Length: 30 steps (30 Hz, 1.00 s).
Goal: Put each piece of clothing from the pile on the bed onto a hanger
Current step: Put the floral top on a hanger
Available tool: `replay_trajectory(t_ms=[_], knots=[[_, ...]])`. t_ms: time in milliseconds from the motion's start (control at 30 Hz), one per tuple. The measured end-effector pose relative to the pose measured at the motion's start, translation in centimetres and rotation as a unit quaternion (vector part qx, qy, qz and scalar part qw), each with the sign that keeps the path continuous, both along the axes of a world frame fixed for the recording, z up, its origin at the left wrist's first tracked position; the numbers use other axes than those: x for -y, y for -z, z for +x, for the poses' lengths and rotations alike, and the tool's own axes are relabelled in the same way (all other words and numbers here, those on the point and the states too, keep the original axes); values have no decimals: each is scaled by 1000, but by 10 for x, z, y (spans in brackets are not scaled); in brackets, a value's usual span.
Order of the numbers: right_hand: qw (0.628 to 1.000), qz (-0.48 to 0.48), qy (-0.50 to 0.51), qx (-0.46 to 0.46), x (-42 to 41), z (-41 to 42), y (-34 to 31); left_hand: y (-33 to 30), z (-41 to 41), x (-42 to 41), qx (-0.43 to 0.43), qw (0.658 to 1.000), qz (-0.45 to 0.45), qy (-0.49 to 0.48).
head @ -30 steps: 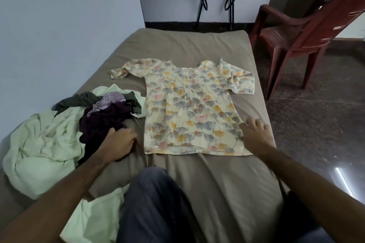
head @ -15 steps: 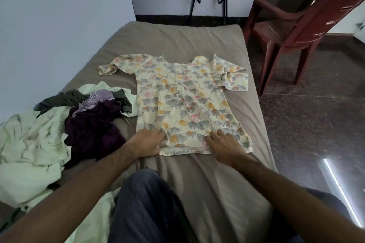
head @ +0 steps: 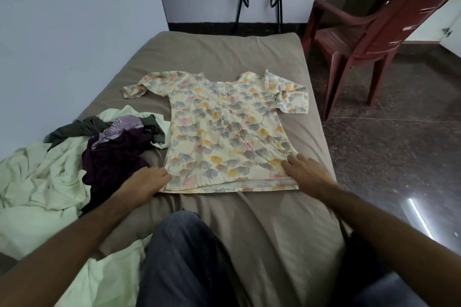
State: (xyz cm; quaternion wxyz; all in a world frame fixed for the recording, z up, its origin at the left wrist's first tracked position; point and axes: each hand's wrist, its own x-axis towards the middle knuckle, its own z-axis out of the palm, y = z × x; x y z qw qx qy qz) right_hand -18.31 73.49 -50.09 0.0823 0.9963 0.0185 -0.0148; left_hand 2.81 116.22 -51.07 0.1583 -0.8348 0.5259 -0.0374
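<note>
Pale floral top (head: 224, 129) lies flat mid-bed (head: 224, 52); your left hand (head: 147, 180) and right hand (head: 306, 172) press its hem corners, fingers relaxed, gripping nothing; smooth outward evenly before fetching a hanger

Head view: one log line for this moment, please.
yellow floral cotton top: flat on bed | left hand: on hem corner | right hand: on other corner | hanger: none visible

Bare bed (head: 224, 55) lies open beyond the spread top (head: 229, 132); the clothes pile (head: 109, 147) crowds its left edge, the wall (head: 62, 32) closes that side, and a chair (head: 369, 40) stands probably just off the right corner
</note>
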Motion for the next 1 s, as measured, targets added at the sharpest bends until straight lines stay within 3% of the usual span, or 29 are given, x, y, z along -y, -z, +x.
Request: replay_trajectory(t_ms=[167, 367, 567, 633, 867, 1000], knots=[[997, 62, -19, 41, 7, -17, -9, -13, -4, -15, -30, 997, 2, -71], [995, 63, 78, 23, -8, -19, 12, -3, -15, 17, 60, 991, 103, -57], [992, 88, 73, 60, -13, -16, 23, 3, -18, 28, 94, 986, 138, -8], [992, 95, 55, 69, -13, -17, 22, 6, -15, 18, 85, 989, 123, -18], [985, 139, 68, 73, 17, -25, 21, -9, -1, -26, 38, 996, -53, -62], [992, 116, 26, 48, 20, -32, 24, -15, 1, -47, 39, 996, -82, -22]])
